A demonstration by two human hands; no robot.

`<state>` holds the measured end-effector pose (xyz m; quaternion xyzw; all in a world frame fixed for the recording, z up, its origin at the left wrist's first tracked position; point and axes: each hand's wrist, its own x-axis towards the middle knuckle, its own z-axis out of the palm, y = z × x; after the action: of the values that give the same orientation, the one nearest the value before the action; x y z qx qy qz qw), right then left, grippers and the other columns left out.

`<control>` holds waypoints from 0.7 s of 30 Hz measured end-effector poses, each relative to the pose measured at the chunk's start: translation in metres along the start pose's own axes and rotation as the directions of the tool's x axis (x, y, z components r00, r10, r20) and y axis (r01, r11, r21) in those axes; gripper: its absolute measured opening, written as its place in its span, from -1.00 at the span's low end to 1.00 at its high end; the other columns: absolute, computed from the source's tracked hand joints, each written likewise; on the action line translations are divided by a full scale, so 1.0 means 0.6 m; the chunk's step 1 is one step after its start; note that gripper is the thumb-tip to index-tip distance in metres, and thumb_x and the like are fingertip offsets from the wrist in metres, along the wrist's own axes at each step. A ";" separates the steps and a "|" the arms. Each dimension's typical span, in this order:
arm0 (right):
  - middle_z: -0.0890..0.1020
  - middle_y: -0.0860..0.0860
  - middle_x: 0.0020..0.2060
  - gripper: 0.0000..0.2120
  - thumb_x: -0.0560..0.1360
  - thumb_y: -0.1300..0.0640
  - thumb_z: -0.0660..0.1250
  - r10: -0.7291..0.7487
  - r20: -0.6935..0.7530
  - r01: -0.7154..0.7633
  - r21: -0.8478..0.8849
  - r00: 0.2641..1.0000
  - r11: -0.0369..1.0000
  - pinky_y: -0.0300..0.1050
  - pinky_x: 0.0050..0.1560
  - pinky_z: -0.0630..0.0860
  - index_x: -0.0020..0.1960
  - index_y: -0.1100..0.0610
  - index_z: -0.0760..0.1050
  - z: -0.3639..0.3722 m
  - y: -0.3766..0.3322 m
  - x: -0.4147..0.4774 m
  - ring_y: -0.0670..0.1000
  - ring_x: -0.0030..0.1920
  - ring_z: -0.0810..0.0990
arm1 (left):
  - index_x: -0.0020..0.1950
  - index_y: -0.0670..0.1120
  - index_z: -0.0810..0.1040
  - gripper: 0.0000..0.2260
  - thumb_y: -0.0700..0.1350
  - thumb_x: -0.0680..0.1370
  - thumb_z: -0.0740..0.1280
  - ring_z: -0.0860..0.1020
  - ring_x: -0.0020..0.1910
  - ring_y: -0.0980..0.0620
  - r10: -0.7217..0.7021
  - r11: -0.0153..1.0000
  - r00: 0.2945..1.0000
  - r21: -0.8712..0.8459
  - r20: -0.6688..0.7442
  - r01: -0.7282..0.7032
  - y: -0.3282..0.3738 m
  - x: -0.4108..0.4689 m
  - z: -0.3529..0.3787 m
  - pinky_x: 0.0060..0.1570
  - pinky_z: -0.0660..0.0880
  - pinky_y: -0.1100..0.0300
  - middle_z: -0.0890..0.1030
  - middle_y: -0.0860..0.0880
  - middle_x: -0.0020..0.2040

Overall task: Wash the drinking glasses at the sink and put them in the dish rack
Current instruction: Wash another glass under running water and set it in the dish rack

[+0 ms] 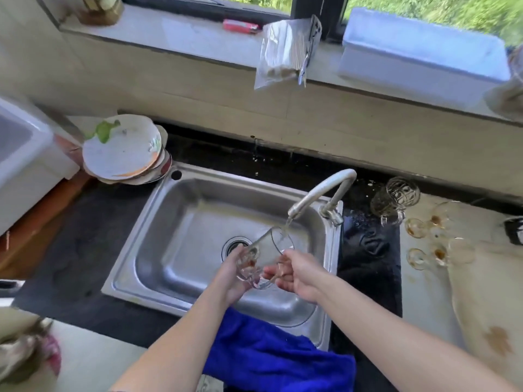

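Over the steel sink (181,210) I hold a clear glass mug (267,251) tilted, its mouth under the water running from the tap (319,193). My left hand (232,275) grips the mug's base, which shows brown residue. My right hand (297,274) curls round its handle. On the counter to the right stand a clear mug and a patterned glass (396,199), and beyond them several stained stemmed glasses (435,239). No dish rack is in view.
A stack of plates (124,148) sits at the sink's back left corner. A blue cloth (271,352) hangs over the sink's front edge, and a dark cloth (370,250) lies right of the sink. A white box (25,154) stands at the left.
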<state>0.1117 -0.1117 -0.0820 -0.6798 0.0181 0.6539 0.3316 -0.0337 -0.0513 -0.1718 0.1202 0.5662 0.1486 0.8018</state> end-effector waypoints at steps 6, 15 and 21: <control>0.68 0.10 -0.04 -0.79 0.55 0.06 0.32 -0.158 -0.111 0.111 -0.347 0.981 0.931 -0.27 -0.49 0.37 0.13 0.12 0.52 -0.028 -0.042 0.019 0.06 -0.20 0.69 | -0.05 -0.09 0.57 -0.72 0.12 0.56 0.25 0.61 -0.08 -0.15 -0.086 0.986 0.993 0.149 0.084 0.073 0.051 0.039 0.018 0.08 0.48 -0.03 0.61 -0.19 0.01; 0.67 0.20 -0.12 -0.86 0.55 0.26 0.34 -0.268 -0.100 0.224 -0.323 0.958 0.920 -0.24 -0.44 0.55 0.06 0.32 0.56 -0.032 -0.069 0.033 0.02 -0.33 0.68 | 0.04 -0.07 0.55 -0.78 0.02 0.56 0.21 0.55 -0.21 -0.09 -0.043 0.998 0.968 0.060 0.249 0.028 0.078 0.037 0.025 -0.22 0.47 0.10 0.61 -0.11 -0.11; 0.68 0.15 -0.06 -0.89 0.52 0.19 0.38 -0.300 -0.049 0.252 -0.422 0.953 0.871 -0.20 -0.45 0.48 0.02 0.18 0.53 -0.032 -0.083 0.025 0.09 -0.21 0.71 | -0.07 -0.06 0.60 -0.79 0.03 0.49 0.25 0.53 -0.35 -0.11 -0.139 0.974 0.954 0.211 0.267 0.083 0.088 0.025 0.035 -0.43 0.37 0.24 0.58 -0.10 -0.22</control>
<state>0.1539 -0.0759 -0.0754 -0.7655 -0.1984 0.5495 0.2697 -0.0147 0.0028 -0.1587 0.1866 0.4647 0.0279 0.8651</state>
